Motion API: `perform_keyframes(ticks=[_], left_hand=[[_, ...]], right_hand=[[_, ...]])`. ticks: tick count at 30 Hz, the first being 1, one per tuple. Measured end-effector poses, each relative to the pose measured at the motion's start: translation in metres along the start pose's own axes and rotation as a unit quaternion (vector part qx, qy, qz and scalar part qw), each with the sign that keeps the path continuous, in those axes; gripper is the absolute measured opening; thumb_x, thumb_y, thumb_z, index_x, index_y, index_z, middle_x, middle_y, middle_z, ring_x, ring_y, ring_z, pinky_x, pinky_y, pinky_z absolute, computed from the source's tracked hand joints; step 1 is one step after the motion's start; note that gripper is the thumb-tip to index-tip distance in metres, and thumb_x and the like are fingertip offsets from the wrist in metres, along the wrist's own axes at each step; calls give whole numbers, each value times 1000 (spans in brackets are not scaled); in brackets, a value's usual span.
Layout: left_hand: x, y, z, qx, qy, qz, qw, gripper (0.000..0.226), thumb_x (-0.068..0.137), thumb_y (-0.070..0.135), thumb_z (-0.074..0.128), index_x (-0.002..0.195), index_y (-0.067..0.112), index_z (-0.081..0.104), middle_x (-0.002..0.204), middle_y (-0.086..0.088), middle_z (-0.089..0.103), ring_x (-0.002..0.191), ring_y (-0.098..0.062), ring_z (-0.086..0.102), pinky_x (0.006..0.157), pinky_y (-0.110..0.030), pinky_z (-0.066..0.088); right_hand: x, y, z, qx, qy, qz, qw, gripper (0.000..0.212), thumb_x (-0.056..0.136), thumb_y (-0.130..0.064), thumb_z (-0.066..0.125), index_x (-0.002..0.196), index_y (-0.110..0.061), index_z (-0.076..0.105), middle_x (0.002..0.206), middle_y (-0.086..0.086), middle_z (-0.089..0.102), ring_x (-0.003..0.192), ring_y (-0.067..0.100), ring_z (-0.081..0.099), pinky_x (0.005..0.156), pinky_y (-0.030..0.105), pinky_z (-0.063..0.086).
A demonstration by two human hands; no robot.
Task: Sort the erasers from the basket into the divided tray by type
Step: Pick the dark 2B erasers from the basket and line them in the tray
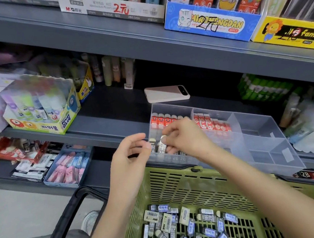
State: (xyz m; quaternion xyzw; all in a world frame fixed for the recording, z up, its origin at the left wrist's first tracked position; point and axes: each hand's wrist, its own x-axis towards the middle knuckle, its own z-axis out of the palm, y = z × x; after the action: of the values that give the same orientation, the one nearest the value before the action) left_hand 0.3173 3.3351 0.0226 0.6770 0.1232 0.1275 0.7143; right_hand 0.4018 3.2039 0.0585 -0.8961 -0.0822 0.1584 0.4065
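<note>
A clear divided tray sits on the shelf edge. Its far-left compartment holds red-sleeved erasers, and the one beside it holds red-and-white erasers. Dark 2B erasers stand in the near-left compartment. My right hand pinches a grey 2B eraser over that near-left compartment. My left hand hovers just left of the tray with its fingers loosely curled and holds nothing. Below, a green basket holds several loose black, blue and cream erasers.
A pink phone lies on the shelf behind the tray. A glue-stick display box stands at the left, and a blue box of pink erasers sits lower left. Packaged goods crowd the right. The basket's black handle hangs at the left.
</note>
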Motion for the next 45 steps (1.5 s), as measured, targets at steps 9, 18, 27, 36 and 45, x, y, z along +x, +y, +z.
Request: perform_keyframes(ticks=[9,18,27,36,45], left_hand=[[2,-2,-1,86,-40,1,996,43,84,3,66,102,42,60,103,9,63,94,-2,58,77,-12,44],[-1,0,-1,94,-32,24,995,38,84,4,66,100,39,62,100,3,65,90,-9,60,82,-18,48],[-39,-11,-34,204,-44,72,975,32,84,5,66,108,26,63,114,3,64,109,-9,58,100,-22,40],[-59,-11,-44,257,-43,83,962,24,85,8,65,105,23,65,111,5,62,106,-6,55,89,-9,36],[-60,-11,-43,237,-37,72,968,23,85,10,67,102,25,66,111,6,63,107,-5,55,92,-12,36]], right_hand=[[3,-3,11,-111,16,-15,994,6,81,-9,70,87,-7,70,71,6,68,70,17,65,79,38,54],[-70,9,0,-19,177,-212,961,7,84,-22,66,89,-19,70,79,-9,66,71,3,55,64,11,43],[-126,150,101,-200,-50,72,976,47,79,-60,61,103,-21,68,79,-7,67,71,10,60,55,22,44],[-116,187,172,-275,52,87,956,55,80,-64,53,112,-20,44,99,0,59,87,17,57,58,27,44],[-107,184,181,-251,43,75,964,47,84,-43,61,117,-16,41,102,4,57,82,20,58,60,31,48]])
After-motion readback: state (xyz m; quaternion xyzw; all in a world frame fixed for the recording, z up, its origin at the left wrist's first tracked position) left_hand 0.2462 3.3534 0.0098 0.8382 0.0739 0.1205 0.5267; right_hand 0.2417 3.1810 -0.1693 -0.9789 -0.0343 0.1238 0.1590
